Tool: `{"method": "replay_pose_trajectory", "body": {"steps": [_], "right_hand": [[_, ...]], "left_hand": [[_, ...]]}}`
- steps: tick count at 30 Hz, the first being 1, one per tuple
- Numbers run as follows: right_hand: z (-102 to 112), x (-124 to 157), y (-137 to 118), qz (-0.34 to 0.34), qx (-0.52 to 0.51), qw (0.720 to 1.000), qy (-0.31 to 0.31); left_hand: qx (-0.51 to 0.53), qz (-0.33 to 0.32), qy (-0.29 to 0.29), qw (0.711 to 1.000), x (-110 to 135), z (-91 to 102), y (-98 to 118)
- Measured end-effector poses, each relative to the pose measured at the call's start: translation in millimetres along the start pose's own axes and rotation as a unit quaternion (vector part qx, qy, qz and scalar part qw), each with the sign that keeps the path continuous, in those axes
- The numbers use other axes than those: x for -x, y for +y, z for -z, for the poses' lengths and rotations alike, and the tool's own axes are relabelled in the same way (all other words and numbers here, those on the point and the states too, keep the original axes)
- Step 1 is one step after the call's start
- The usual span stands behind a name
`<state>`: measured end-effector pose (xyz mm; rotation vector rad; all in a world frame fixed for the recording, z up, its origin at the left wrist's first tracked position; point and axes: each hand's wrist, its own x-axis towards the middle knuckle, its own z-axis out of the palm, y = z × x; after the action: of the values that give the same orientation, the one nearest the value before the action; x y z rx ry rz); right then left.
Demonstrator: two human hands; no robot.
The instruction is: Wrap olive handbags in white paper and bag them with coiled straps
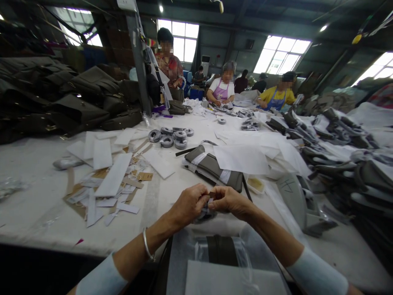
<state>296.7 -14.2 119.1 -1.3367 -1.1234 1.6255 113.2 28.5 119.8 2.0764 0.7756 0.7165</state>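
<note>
My left hand [195,201] and my right hand [229,201] meet at the middle of the table's near side, both with fingers pinched closed. Between them is a small coil [204,215] in greyish wrapping, partly hidden by the fingers. A small brown strip [211,194] shows at the fingertips. Just beyond lies a dark olive bag [211,166] with white bands around it. Nearest my body, below the hands, a dark piece [222,250] lies under clear plastic, with a white sheet [230,278] in front of it.
On the white table [129,229], several wrapped coils [166,141] sit behind left. White cards and brown tags [112,176] are scattered left. Dark bags [86,102] are heaped far left, wrapped bags [346,155] at right. A small tray [255,184] stands right. Co-workers [222,88] are across the table.
</note>
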Motion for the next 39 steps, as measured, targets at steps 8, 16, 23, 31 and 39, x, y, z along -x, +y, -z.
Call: {"method": "replay_pose_trajectory", "body": {"steps": [8, 16, 23, 31, 39], "right_hand": [[0, 2, 3, 0.053, 0.046, 0.995, 0.074], [10, 6, -9, 0.173, 0.293, 0.939, 0.049], [12, 9, -12, 0.391, 0.494, 0.775, 0.042], [10, 7, -17, 0.304, 0.411, 0.858, 0.041], [10, 4, -22, 0.140, 0.252, 0.957, 0.022]], "left_hand": [[0.001, 0.097, -0.084, 0.992, 1, 7.4, 0], [0.138, 0.174, -0.124, 0.967, -4, 3.6, -10], [0.315, 0.181, -0.102, 0.926, -10, -5.2, -21], [0.366, 0.191, -0.086, 0.907, -7, -6.5, -19], [0.345, 0.171, -0.133, 0.913, -1, 1.3, -12]]}}
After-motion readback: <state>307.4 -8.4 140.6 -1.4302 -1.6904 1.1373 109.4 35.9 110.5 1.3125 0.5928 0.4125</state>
